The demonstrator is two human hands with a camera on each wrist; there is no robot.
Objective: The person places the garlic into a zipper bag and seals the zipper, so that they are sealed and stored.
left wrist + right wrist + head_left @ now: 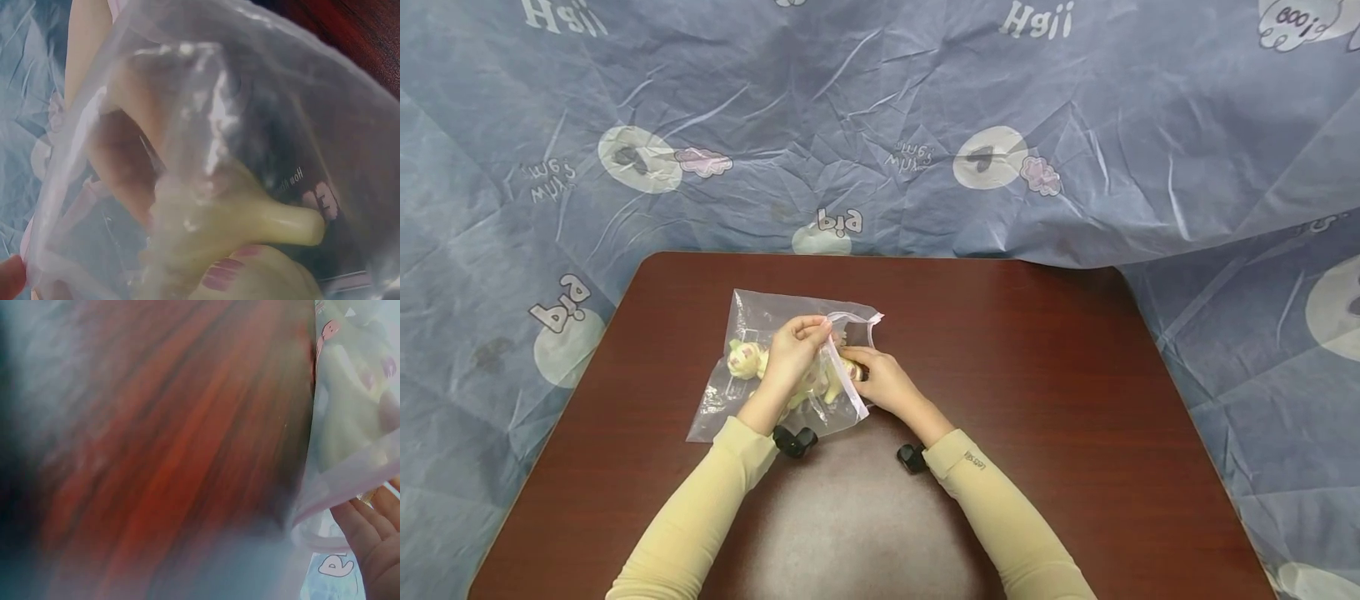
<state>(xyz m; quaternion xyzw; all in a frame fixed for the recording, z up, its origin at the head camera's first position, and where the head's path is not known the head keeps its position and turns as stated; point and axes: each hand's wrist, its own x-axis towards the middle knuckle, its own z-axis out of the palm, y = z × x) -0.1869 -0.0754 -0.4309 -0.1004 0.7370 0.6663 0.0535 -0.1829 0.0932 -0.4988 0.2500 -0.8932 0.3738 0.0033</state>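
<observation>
A clear zip bag [756,312] with a pale zip strip lies on the table, its mouth to the right. Inside is a pale yellow toy figure [745,360] with pink patches, and more yellow parts show through the plastic [269,222]. My left hand [793,350] pinches the bag's zip edge between thumb and fingers. Through the mouth reaches my right hand [886,382], its thumb and fingers around a yellow toy at the opening. In the right wrist view the right hand [378,540] passes under the zip strip, fingertips partly hidden.
The brown wooden table [1037,400] extends to both sides of the bag. A blue printed cloth [880,100] hangs behind it and at its sides. Black wrist devices [912,457] sit by both sleeve cuffs.
</observation>
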